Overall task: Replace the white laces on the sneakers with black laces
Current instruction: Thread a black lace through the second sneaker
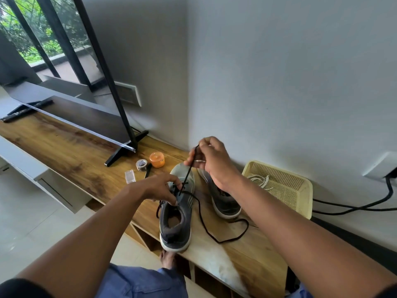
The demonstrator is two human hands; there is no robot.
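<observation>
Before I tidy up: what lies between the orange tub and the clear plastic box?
In the head view, a tape roll lies between the orange tub and clear plastic box, with a small black item beside it.

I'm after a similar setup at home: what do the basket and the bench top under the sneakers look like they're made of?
The basket looks like pale yellow moulded plastic: stiff perforated mesh walls, matte. The bench top shows brown wood grain with a smooth, slightly glossy finish; it could be solid wood or a laminate, the view cannot tell.

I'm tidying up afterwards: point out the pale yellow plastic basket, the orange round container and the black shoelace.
Pale yellow plastic basket [305,191], head view, right rim.
Orange round container [157,159], head view, lid.
Black shoelace [225,240], head view, loose loop on the shelf.
</observation>
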